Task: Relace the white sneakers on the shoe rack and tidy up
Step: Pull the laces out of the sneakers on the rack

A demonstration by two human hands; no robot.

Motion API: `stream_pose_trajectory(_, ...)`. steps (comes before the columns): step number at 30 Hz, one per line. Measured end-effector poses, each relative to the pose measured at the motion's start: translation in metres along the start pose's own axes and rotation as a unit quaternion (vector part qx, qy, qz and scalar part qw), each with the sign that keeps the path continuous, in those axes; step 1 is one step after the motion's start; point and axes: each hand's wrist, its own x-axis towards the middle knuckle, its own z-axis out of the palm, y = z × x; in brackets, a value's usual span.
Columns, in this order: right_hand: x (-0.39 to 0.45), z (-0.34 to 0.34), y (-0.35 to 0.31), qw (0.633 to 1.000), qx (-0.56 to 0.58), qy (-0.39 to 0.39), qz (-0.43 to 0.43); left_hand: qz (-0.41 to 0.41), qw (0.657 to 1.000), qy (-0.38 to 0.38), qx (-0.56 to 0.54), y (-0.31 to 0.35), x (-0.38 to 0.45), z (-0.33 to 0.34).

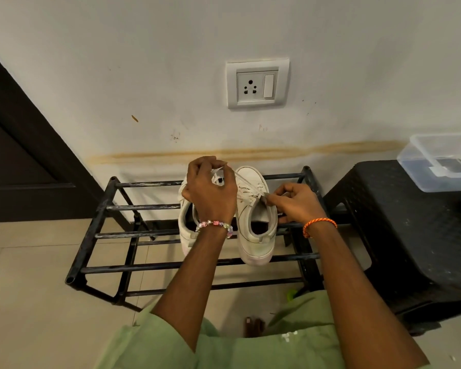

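While both our hands pinch the lace (pixel 246 182), left hand (pixel 210 189) high and right hand (pixel 294 205) by the right sneaker (pixel 253 217), we judge threading underway; next, the following eyelet.

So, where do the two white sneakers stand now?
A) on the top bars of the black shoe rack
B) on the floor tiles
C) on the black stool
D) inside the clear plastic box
A: both white sneakers rest on the top bars of the black shoe rack, toes toward the wall.
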Motion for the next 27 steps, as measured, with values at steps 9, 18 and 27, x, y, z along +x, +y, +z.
stream_pose_trajectory(9,0.0,-0.002,-0.001,1.0,-0.005,-0.001,0.004,0.113,0.887,-0.338,0.294,-0.002,-0.011,0.002)
stream_pose_trajectory(18,0.0,-0.003,-0.002,0.999,0.03,-0.022,0.024,0.057,0.976,-0.195,0.085,-0.001,-0.001,0.005)
stream_pose_trajectory(27,-0.002,-0.002,-0.003,0.999,0.031,-0.019,0.027,-0.073,0.995,-0.031,0.057,-0.005,0.014,-0.01)
